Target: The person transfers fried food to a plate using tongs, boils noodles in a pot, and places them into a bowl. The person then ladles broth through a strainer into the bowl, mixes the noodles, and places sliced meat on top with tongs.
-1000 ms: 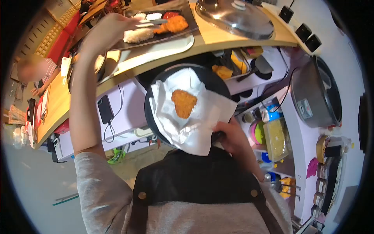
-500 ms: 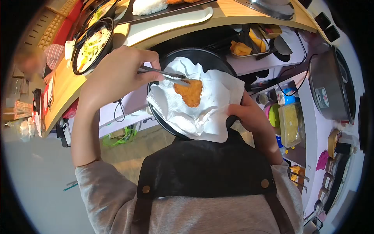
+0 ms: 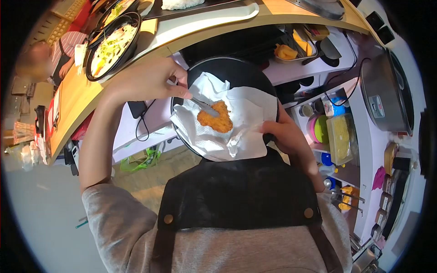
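Observation:
My left hand point(image 3: 159, 79) is closed around metal tongs point(image 3: 203, 105), whose tips touch a golden breaded cutlet point(image 3: 215, 117). The cutlet lies on crumpled white paper towel point(image 3: 248, 109) that lines a round black bowl point(image 3: 236, 68). On the right, my right hand point(image 3: 280, 127) grips the bowl's rim, with the thumb over the paper's edge. I cannot make out whether the tong tips pinch the cutlet or only press on it.
On the wooden counter point(image 3: 75, 98) stand a black bowl of shredded salad point(image 3: 114, 48) and a white tray point(image 3: 205, 25). A person point(image 3: 63, 50) is at the far left. Shelves to the right hold containers point(image 3: 339, 139); a large grey pot point(image 3: 387, 98) stands beyond.
The tongs have tilted more steeply down, and the cutlet has turned and shifted slightly left and down on the paper. My right hand still grips the bowl.

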The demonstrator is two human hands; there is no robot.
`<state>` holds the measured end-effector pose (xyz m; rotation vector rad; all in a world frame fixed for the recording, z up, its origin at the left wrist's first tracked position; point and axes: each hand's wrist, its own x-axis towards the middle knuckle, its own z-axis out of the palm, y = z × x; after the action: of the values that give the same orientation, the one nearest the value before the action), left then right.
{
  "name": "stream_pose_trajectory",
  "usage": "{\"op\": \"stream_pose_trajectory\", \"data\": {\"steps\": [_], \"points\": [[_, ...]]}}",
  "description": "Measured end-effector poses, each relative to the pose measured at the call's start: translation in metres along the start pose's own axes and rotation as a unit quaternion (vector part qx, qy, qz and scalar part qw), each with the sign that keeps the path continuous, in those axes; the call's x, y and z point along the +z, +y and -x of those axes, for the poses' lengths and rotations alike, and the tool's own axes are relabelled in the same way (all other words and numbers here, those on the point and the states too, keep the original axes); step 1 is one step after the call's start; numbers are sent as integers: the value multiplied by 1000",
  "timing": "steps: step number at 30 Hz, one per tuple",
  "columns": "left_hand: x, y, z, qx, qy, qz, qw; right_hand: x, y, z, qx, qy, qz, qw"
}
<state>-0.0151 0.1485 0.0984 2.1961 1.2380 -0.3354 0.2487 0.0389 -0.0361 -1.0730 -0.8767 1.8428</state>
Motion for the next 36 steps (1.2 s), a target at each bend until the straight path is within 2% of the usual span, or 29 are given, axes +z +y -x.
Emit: {"op": "stream_pose_trajectory", "data": {"steps": [1,4,5,8,10,11,14,16,17,18,19,20,21,22,23,24,25,26,27,28,30,31,32,33,34,35,36], "points": [[-3,0,-1,-2,-11,11,1000,1,-1,-1,7,7,16,1000],[-20,1,25,54,119,-41,991,1,4,-3,11,2,-29,1000],[-28,-3,35,50,157,28,986,-1,12,-6,-19,6,-64,998],[-57,-13,47,109,329,158,925,10,3,-1,1,46,-151,987],[-80,-8,39,42,404,126,905,19,-6,4,-22,65,-170,983],[-90,-9,28,-11,434,65,899,23,-10,10,-30,78,-182,980],[-104,-6,-23,-86,459,5,884,19,-3,22,-32,110,-213,970],[-107,-29,-68,-62,501,-49,862,10,11,29,-51,121,-245,961],[-112,-52,-86,-41,488,-115,864,4,19,35,-74,125,-265,953],[-113,-82,-92,90,520,-344,776,-2,23,43,-101,136,-283,944],[-118,-97,-96,113,526,-349,767,-8,20,54,-100,149,-290,940],[-118,-85,-82,92,532,-268,798,-12,17,65,-107,175,-297,933],[-118,-59,-62,47,549,-91,830,-15,12,77,-113,201,-305,924],[-115,-28,-42,24,565,92,819,-23,9,87,-115,224,-311,916],[-107,8,-25,23,567,239,788,-36,11,96,-136,233,-321,908],[-93,43,-9,30,540,445,714,-52,15,101,-155,238,-328,901],[-88,45,-21,39,570,-32,820,-66,17,107,-170,234,-332,898],[-74,82,-26,89,465,-31,880,-82,14,116,-176,278,-319,889],[-35,140,-44,203,455,-32,867,-98,12,125,-179,315,-305,881],[0,187,-62,197,404,-37,892,-115,11,135,-177,346,-292,874],[68,280,-97,181,300,-48,935,-150,11,158,-206,427,-318,821],[102,299,-126,279,248,47,926,-170,13,168,-225,452,-323,801],[131,316,-156,351,226,51,907,-193,6,207,-106,434,-282,849],[156,338,-181,385,213,2,898,-229,31,213,-145,458,-297,825],[163,371,-187,366,161,-20,916,-242,18,227,-169,475,-302,809],[176,389,-208,450,222,-42,864,-264,16,238,-193,522,-289,779],[180,411,-214,451,236,-37,860,-286,13,248,-214,567,-271,748]]}}
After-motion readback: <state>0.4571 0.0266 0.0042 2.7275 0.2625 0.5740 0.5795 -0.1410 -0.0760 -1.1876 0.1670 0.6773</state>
